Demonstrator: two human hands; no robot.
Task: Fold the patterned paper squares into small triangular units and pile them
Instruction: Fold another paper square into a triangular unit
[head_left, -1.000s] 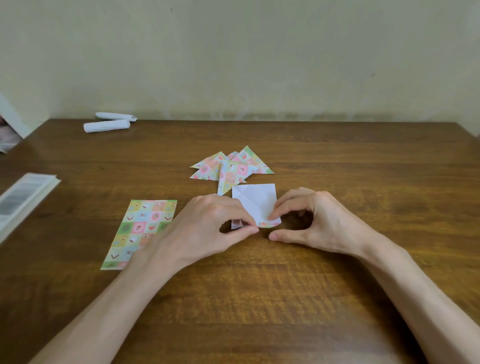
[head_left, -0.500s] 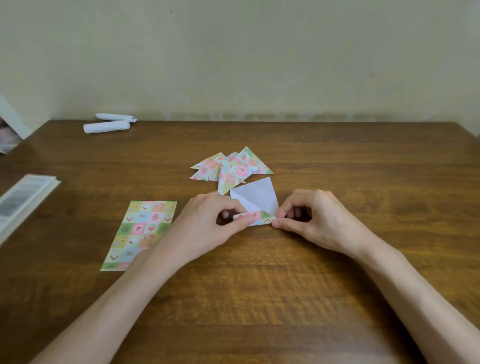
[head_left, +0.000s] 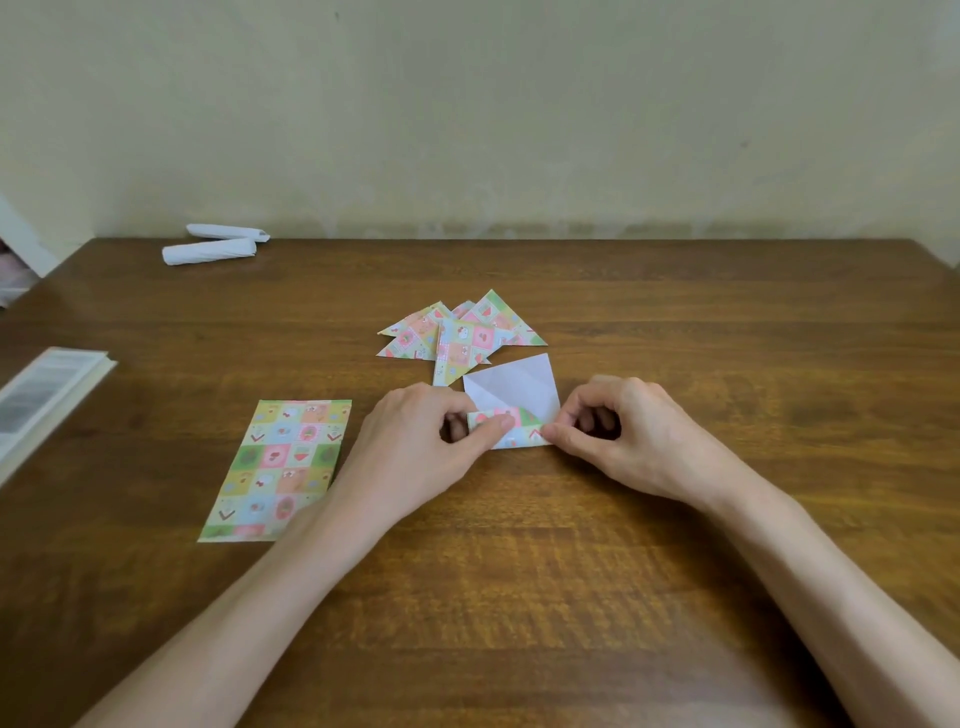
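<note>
The paper square (head_left: 514, 392) lies white side up mid-table, its near edge folded over into a narrow patterned strip. The left hand (head_left: 415, 452) and right hand (head_left: 631, 441) pinch the strip's ends, fingers curled. Just behind sits a loose pile of flat triangular units (head_left: 462, 335). A checkered patterned sheet (head_left: 280, 467) lies to the left on the grained wooden table (head_left: 519, 597), and two white paper rolls (head_left: 210, 249) lie far back.
</note>
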